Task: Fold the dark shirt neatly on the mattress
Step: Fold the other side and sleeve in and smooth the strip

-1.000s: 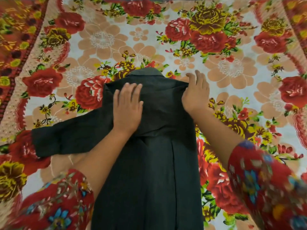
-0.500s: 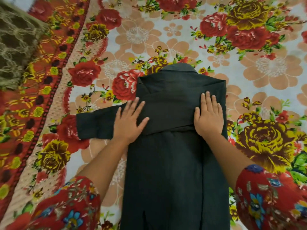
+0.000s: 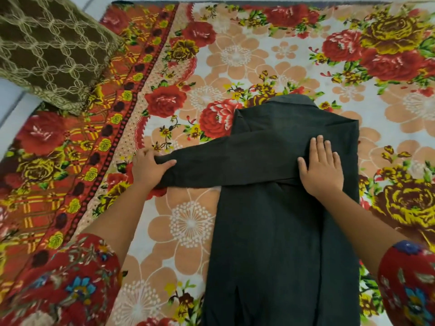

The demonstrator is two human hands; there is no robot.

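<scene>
The dark shirt (image 3: 277, 231) lies back-up on the flowered mattress sheet (image 3: 207, 67), collar away from me. Its right side is folded in, and one sleeve (image 3: 223, 165) stretches across the back and out to the left. My left hand (image 3: 147, 168) grips the cuff end of that sleeve, thumb on top of the cloth. My right hand (image 3: 321, 169) lies flat, fingers together, pressing on the shirt's upper right part where the sleeve crosses it.
A brown pillow with a pale lattice pattern (image 3: 49, 48) rests at the far left corner. The red patterned border of the sheet (image 3: 70, 161) runs along the left side. Pale floor (image 3: 9, 100) shows beyond that edge.
My left hand has slid left from the shirt's middle to the sleeve's end and taken hold of it. My right hand stays pressed on the right side. The view has shifted left.
</scene>
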